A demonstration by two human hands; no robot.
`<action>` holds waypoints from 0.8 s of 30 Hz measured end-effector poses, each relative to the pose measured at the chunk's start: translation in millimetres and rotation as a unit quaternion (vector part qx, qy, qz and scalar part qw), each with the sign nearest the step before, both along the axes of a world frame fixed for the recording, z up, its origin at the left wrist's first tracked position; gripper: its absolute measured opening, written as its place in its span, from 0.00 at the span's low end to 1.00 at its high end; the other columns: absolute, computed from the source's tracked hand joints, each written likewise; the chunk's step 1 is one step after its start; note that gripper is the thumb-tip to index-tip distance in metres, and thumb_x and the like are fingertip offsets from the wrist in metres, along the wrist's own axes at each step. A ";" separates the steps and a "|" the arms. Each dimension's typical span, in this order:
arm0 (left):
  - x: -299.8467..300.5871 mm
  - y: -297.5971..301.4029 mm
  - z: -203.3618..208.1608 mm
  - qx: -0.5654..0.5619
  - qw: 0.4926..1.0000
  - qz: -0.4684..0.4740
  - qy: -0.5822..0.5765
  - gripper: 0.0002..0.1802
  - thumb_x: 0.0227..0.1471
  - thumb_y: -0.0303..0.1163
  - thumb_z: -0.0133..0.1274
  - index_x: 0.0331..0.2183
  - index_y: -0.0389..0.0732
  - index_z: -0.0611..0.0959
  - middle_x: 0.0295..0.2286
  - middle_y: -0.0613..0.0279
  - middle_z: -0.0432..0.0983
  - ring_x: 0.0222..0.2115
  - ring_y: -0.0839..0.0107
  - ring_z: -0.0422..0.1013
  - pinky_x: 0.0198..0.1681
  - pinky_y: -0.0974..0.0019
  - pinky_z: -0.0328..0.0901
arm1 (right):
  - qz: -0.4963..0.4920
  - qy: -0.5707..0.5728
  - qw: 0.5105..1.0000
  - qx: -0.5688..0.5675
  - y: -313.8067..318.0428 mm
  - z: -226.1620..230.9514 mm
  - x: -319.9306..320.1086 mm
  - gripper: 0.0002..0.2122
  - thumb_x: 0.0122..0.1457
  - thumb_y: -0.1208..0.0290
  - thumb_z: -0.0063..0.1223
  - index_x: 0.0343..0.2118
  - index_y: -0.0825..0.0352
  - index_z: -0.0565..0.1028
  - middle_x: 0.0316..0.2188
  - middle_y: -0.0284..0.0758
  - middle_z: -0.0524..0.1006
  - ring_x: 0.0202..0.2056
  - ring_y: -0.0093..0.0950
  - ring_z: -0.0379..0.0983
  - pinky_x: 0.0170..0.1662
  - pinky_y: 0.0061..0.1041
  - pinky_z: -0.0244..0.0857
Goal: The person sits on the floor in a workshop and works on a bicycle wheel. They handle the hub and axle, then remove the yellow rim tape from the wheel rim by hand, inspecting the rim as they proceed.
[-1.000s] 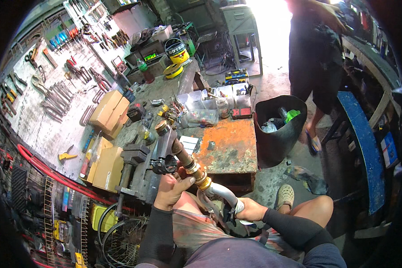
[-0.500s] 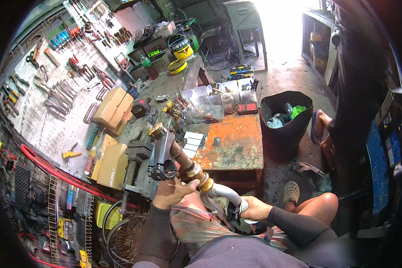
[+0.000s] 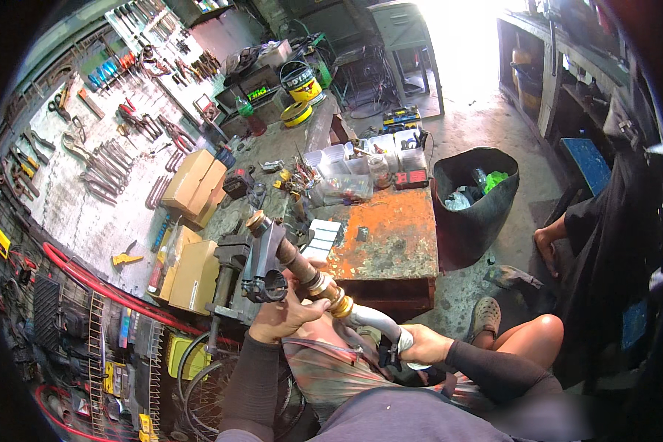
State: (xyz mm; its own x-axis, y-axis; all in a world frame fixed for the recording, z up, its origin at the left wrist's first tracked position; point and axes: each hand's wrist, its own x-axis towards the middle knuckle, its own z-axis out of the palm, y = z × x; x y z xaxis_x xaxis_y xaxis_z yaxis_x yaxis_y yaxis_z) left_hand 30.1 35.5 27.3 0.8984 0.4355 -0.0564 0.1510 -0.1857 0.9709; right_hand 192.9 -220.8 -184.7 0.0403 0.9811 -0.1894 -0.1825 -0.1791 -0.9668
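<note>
Fork [image 3: 335, 295] points to 10 o'clock; our left hand [image 3: 287, 315] curls round its tube [image 3: 295, 258], right hand [image 3: 427, 345] grips white wrap [image 3: 404, 342] at its 4 o'clock end.

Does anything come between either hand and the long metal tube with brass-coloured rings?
At the right hand, yes: a crumpled white cloth-like piece sits between its grip and the long metal tube with brass-coloured rings, at the tube's silver end. Nothing visible separates the left hand from it, though some fingers are hidden behind.
</note>
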 end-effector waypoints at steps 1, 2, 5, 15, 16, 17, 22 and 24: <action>-2.7 2.8 -6.2 -0.031 0.999 -0.003 -0.029 0.40 0.53 0.21 0.71 0.65 0.35 0.73 0.49 0.54 0.85 0.52 0.65 0.82 0.63 0.57 0.75 | -0.002 -0.003 1.000 0.003 0.2 -3.3 0.1 0.24 0.56 0.83 0.62 0.58 0.65 0.81 0.47 0.29 0.85 0.51 0.22 0.79 0.60 0.30 0.72; -5.2 5.8 -13.4 -0.062 0.996 -0.006 -0.058 0.40 0.53 0.21 0.71 0.65 0.35 0.73 0.50 0.53 0.85 0.52 0.64 0.82 0.63 0.56 0.75 | -0.002 -0.001 1.000 0.010 -0.5 -6.7 0.2 0.24 0.56 0.83 0.63 0.59 0.65 0.81 0.47 0.29 0.85 0.51 0.23 0.79 0.60 0.30 0.72; -15.4 14.9 -37.0 -0.051 0.994 0.016 -0.094 0.38 0.55 0.26 0.74 0.64 0.36 0.75 0.54 0.50 0.83 0.54 0.62 0.81 0.65 0.52 0.74 | 0.003 0.000 1.000 0.023 1.4 -4.3 -0.3 0.25 0.56 0.82 0.64 0.59 0.65 0.81 0.47 0.29 0.85 0.51 0.23 0.79 0.60 0.30 0.73; -11.2 12.6 -40.3 -0.115 0.983 0.049 -0.132 0.31 0.58 0.37 0.76 0.57 0.32 0.83 0.55 0.50 0.83 0.53 0.63 0.80 0.64 0.55 0.72 | 0.011 0.011 1.000 0.013 4.4 -5.0 0.6 0.23 0.57 0.81 0.65 0.58 0.65 0.81 0.46 0.30 0.85 0.50 0.24 0.79 0.61 0.31 0.73; -11.1 10.8 -36.0 -0.134 0.983 0.040 -0.121 0.30 0.57 0.36 0.76 0.56 0.32 0.84 0.54 0.50 0.83 0.53 0.64 0.80 0.64 0.55 0.72 | 0.010 0.013 1.000 0.010 3.6 -3.7 0.8 0.23 0.57 0.81 0.65 0.58 0.66 0.81 0.46 0.30 0.85 0.50 0.24 0.79 0.60 0.31 0.73; -10.7 8.4 -30.4 -0.153 0.982 0.030 -0.109 0.29 0.57 0.35 0.75 0.55 0.32 0.84 0.54 0.51 0.83 0.52 0.64 0.80 0.64 0.56 0.72 | 0.009 0.010 1.000 0.011 3.1 -4.1 0.2 0.23 0.57 0.81 0.65 0.58 0.66 0.81 0.46 0.30 0.85 0.50 0.24 0.79 0.60 0.31 0.73; -10.8 -1.8 -34.6 -0.187 0.980 0.013 -0.067 0.29 0.53 0.33 0.74 0.54 0.32 0.85 0.51 0.51 0.83 0.53 0.63 0.79 0.67 0.54 0.69 | 0.012 -0.009 1.000 0.010 1.8 0.6 -0.1 0.24 0.56 0.81 0.65 0.58 0.66 0.81 0.46 0.31 0.85 0.49 0.24 0.80 0.59 0.31 0.74; -12.4 -8.7 -39.3 -0.194 0.977 0.049 -0.070 0.30 0.53 0.33 0.73 0.55 0.30 0.85 0.52 0.50 0.83 0.55 0.61 0.79 0.68 0.52 0.68 | 0.014 -0.026 1.000 0.002 3.8 -5.7 0.3 0.25 0.56 0.81 0.65 0.59 0.66 0.81 0.46 0.31 0.85 0.49 0.24 0.80 0.58 0.31 0.74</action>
State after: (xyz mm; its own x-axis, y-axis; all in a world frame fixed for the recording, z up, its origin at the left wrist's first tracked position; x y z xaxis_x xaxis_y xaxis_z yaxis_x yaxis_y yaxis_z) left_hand 17.7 26.8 -12.0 0.8639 0.4906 -0.1143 0.0099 0.2102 0.9776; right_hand 193.1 -217.0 -190.4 0.0235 0.9826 -0.1842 -0.1265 -0.1798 -0.9755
